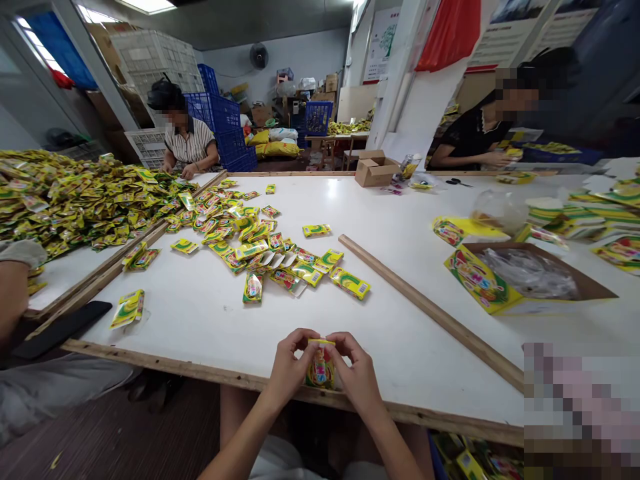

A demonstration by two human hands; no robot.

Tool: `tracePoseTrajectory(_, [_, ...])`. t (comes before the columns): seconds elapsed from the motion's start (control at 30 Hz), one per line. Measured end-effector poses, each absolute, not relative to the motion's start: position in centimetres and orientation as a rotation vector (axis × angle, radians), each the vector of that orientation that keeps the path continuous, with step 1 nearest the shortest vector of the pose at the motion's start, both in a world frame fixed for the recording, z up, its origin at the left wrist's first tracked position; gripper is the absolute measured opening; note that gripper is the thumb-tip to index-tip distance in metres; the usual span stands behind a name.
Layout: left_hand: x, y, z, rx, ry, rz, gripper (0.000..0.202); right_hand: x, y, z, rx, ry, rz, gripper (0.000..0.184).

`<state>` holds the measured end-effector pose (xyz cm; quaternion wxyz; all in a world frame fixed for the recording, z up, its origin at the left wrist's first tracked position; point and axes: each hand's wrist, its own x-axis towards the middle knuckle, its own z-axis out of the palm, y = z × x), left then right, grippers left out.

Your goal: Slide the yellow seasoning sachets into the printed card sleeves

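Note:
A small yellow-and-green crayon box [321, 368] stands upright at the table's front edge, its printed front facing me. My left hand [295, 357] pinches its upper left side between thumb and fingers. On the upper right side, my right hand [351, 363] grips the same box, both thumbs meeting near its top. Fingers partly cover the top flap, so I cannot tell whether the box is closed. Farther up the white table [280, 327] lies a loose pile of similar small boxes [253, 250], some with white open ends showing.
A wooden strip [430, 303] runs diagonally on the right. Beyond it sits an open yellow carton [500, 283] with clear plastic inside. A brown cardboard box [375, 169] and scissors [459, 182] lie at the back. A large heap of packets [90, 200] fills the left. Other people sit around.

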<state>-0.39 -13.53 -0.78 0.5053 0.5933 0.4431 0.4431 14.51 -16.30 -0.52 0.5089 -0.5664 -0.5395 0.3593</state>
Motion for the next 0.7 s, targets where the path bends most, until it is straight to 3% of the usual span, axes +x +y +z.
tracePoseTrajectory(0.7, [0.1, -12.8, 1.4, 1.689, 1.134, 1.036, 0.019, 15.7, -15.7, 1.5, -1.474, -1.673, 0.67, 0.027])
